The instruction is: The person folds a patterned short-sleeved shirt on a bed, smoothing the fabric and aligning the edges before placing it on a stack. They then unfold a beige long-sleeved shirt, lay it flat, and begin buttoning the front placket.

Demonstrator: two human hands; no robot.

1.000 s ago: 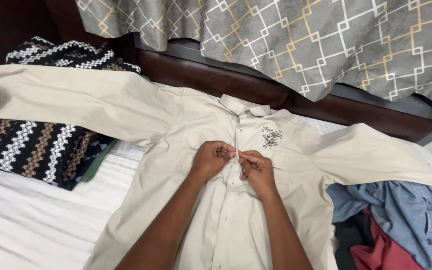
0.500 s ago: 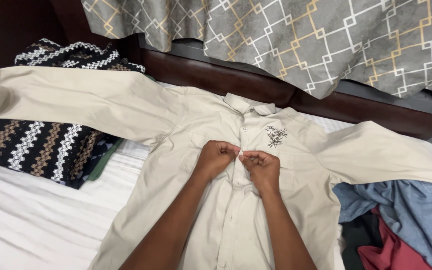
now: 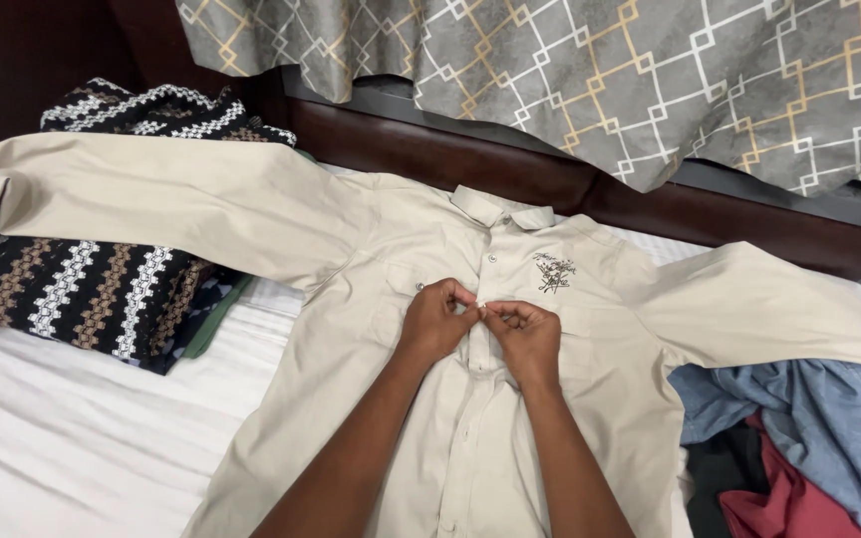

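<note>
Where it lies spread front-up on the white bedsheet, sleeves out, the beige shirt has its placket pinched closed by left hand and right hand, fingertips meeting at a button; patterned folded garment left, blue and red clothes right.

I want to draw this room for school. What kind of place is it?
Probably a bedroom. A beige shirt lies spread on a bed with a white sheet and a dark wooden headboard. A patterned grey curtain hangs behind, and other clothes are piled alongside.
</note>
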